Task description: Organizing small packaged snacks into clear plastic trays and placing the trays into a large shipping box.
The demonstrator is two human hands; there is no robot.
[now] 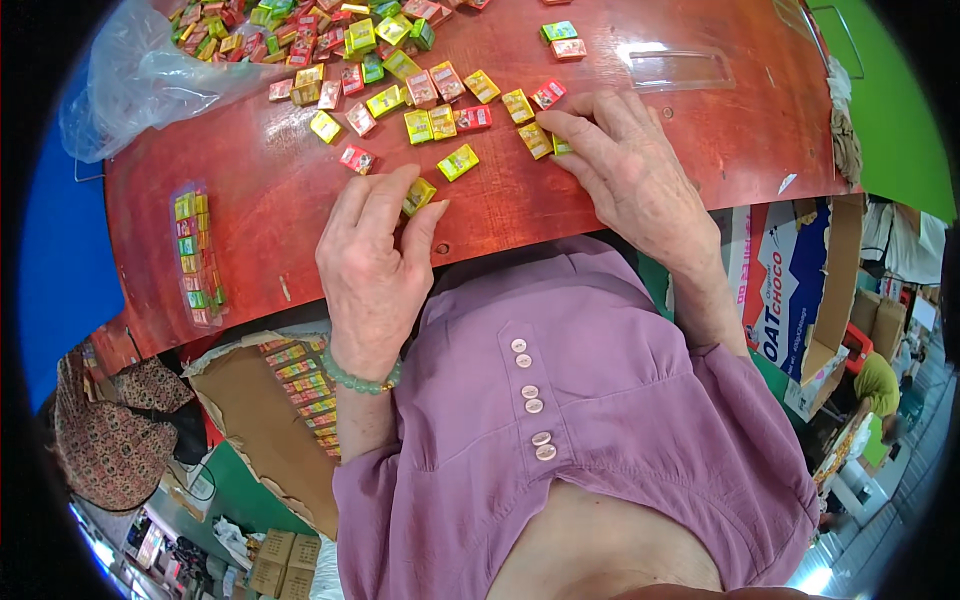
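Observation:
My left hand (372, 245) pinches a small yellow box (419, 197) between thumb and fingers, just above the red table's near edge. My right hand (635, 165) has its thumb and fingertips closed round a small yellow-green box (562, 146), mostly hidden by the fingers. Touching or very close to those fingertips lies another yellow box (535, 140), and a red box (549, 94) is just beyond. Between my hands a single yellow box (458, 162) lies flat. Farther off, several loose boxes include a yellow pair (430, 126) side by side and a red one (357, 159).
A pile of mixed little boxes (300, 40) spills from a clear plastic bag (140, 85) at the far left. On the table (700, 140) are a filled clear tray (198, 255) at left and a clear tray (680, 70) at right. Below the edge stands an open carton (250, 400) holding packed rows.

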